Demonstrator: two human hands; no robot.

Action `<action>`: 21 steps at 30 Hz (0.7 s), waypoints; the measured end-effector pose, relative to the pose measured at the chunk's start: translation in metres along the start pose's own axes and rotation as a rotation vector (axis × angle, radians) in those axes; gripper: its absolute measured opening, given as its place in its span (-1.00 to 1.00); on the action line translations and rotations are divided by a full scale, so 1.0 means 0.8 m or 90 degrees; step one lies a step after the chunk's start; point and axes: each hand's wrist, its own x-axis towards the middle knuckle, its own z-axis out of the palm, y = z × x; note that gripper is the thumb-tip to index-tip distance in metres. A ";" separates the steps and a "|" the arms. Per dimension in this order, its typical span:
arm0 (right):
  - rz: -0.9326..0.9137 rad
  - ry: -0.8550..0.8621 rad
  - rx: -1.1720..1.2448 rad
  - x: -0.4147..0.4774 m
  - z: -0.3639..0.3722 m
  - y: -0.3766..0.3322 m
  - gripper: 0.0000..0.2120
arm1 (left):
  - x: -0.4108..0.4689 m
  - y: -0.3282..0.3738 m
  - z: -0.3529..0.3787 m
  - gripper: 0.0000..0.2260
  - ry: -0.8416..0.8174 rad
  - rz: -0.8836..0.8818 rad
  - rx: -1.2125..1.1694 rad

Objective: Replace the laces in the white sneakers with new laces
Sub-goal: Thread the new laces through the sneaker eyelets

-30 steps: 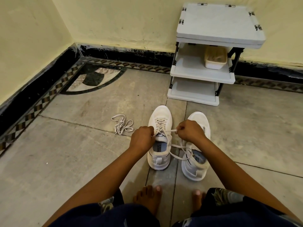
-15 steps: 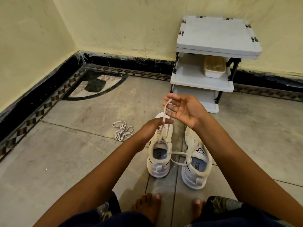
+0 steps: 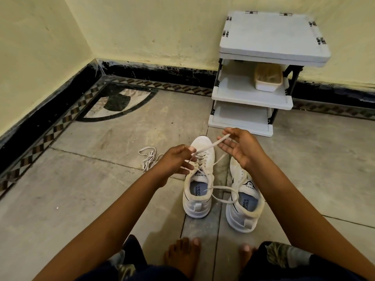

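Two white sneakers stand side by side on the floor, toes pointing away: the left sneaker (image 3: pixel 199 179) and the right sneaker (image 3: pixel 244 201). A white lace (image 3: pixel 209 148) runs through the left sneaker's eyelets; its free end loops across to the right sneaker's opening. My left hand (image 3: pixel 176 161) hovers over the laced part of the left sneaker and pinches the lace with thumb and forefinger. My right hand (image 3: pixel 240 148) is raised above the right sneaker's toe, palm toward me, fingers spread, with the lace end lying across its fingertips.
A loose white lace (image 3: pixel 149 158) lies bundled on the floor left of the sneakers. A white three-tier rack (image 3: pixel 251 98) stands against the back wall with a small container (image 3: pixel 267 80) on its middle shelf. My bare feet (image 3: pixel 182 254) are near the bottom edge.
From both hands gripping the lace low over the left sneaker, my right hand rose and opened with the lace across its fingers. It has since dropped a little; my left hand still holds the lace.
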 end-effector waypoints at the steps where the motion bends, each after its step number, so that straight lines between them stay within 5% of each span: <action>1: -0.002 -0.003 -0.007 0.000 0.001 0.002 -0.89 | 0.002 0.000 0.006 -0.83 -0.002 0.010 0.010; 9: -0.045 0.097 -0.153 0.007 -0.027 0.011 -0.88 | 0.016 -0.013 0.005 -0.89 0.084 0.042 0.101; 12: -0.144 0.163 -0.614 0.012 -0.051 0.019 -0.76 | 0.016 -0.013 -0.004 -0.89 0.128 0.097 0.232; 15: -0.238 0.115 -1.121 0.007 -0.052 0.031 -0.73 | 0.015 -0.011 0.000 -0.90 0.144 0.167 0.459; 18: -0.368 -0.057 -1.064 0.006 -0.032 0.043 -0.68 | 0.015 -0.009 0.008 -0.88 0.130 0.229 0.677; 21: -0.318 -0.188 -0.910 0.003 -0.010 0.058 -0.75 | 0.016 -0.007 0.013 -0.85 0.136 0.275 0.722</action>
